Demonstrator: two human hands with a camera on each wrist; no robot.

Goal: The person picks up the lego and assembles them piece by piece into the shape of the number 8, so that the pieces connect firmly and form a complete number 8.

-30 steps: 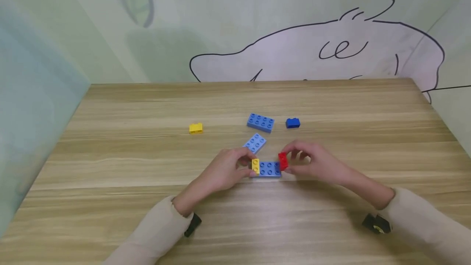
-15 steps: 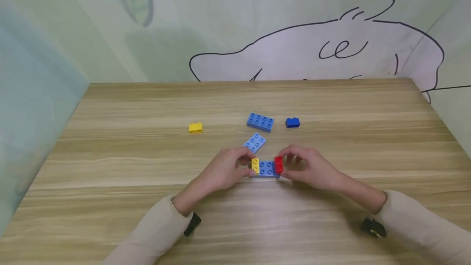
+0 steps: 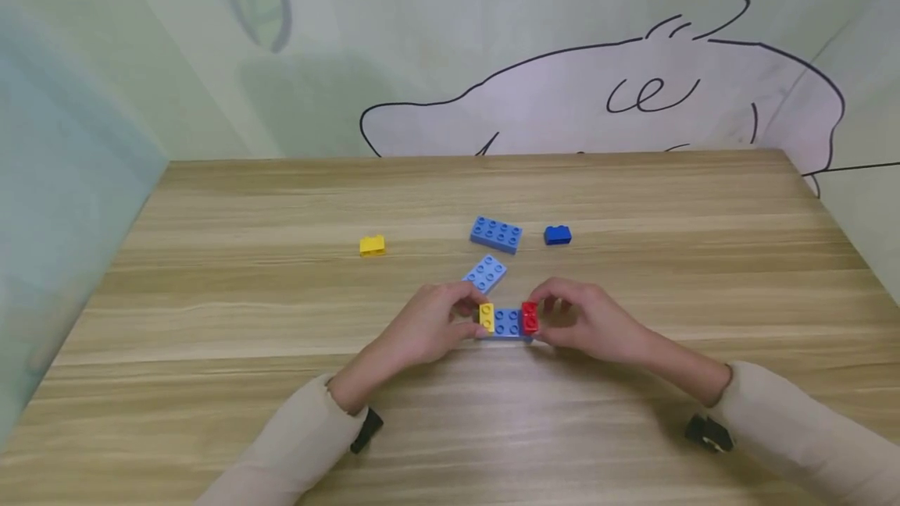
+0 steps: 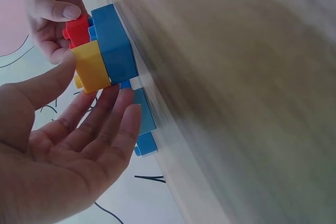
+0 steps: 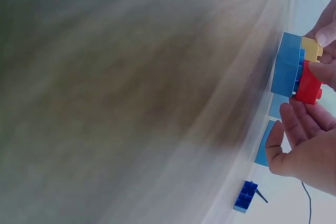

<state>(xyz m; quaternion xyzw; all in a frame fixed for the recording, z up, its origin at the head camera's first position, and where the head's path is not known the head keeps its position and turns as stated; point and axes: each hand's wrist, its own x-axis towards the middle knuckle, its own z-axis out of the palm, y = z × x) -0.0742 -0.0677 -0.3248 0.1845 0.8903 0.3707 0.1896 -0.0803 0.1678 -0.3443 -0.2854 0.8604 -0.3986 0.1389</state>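
A blue building brick (image 3: pixel 507 323) lies on the table close before me, studs up. On its left end sits a small yellow brick (image 3: pixel 487 320), which my left hand (image 3: pixel 430 325) pinches between thumb and fingers. My right hand (image 3: pixel 598 322) grips a small red brick (image 3: pixel 530 318) at the right end of the blue one. In the right wrist view, blue studs show in a narrow gap beneath the red brick (image 5: pixel 308 82). Between yellow and red, several blue studs stay uncovered. The left wrist view shows the yellow brick (image 4: pixel 93 66) flat against the blue brick (image 4: pixel 114 45).
Just behind the hands lies a light blue brick (image 3: pixel 487 273), set at an angle. Farther back are another blue brick (image 3: pixel 496 234), a small dark blue brick (image 3: pixel 558 235) and, to the left, a small yellow brick (image 3: pixel 372 246). A wall with line drawings rises behind the table (image 3: pixel 281 201).
My right hand has brought the red brick left and slightly down, from beside the blue brick's right end to over its end studs. My left hand has stayed on the yellow brick.
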